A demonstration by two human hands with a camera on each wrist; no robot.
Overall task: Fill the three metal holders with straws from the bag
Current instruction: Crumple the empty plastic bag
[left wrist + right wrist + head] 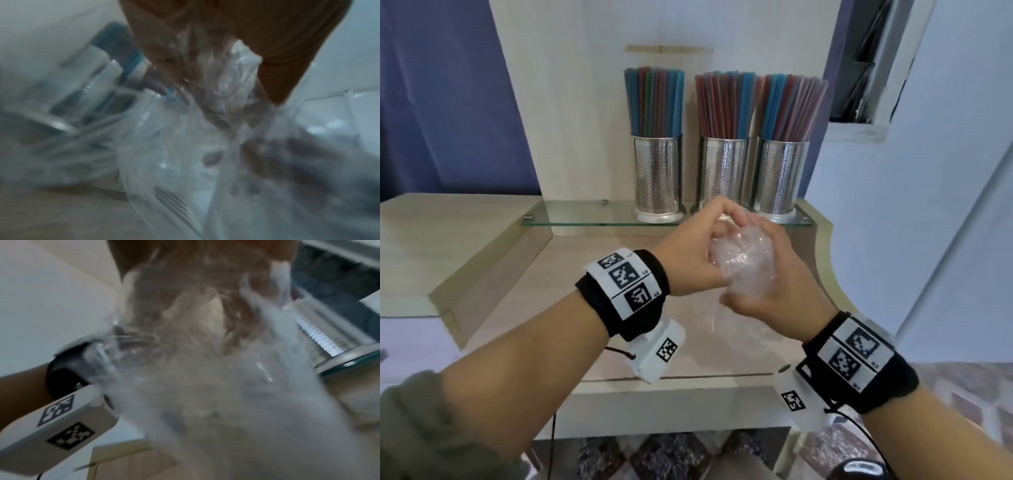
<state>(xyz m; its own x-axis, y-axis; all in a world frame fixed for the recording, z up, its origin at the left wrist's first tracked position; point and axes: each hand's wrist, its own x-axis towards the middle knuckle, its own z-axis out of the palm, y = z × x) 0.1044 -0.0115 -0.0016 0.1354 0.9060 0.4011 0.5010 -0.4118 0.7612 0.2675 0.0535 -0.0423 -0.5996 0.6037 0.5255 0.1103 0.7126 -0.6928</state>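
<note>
Three perforated metal holders stand on a glass shelf [585, 219]: the left holder [658, 176], the middle holder [722, 171] and the right holder [779, 178]. Each is packed with upright red and blue straws [654, 101]. In front of them my two hands squeeze a crumpled clear plastic bag [743, 260] into a ball. My left hand [698, 253] curls over it from the left. From the right and below, my right hand [774, 274] cups it. The bag [195, 146] fills the blurred left wrist view, and the bag [205, 378] also covers most of the right wrist view. No straws show inside it.
A light wooden counter [619, 291] lies under my hands, with a raised wooden ledge [448, 233] to the left. A wooden back panel [571, 102] rises behind the holders. White walls [928, 205] stand to the right, and patterned floor tiles [654, 455] show below.
</note>
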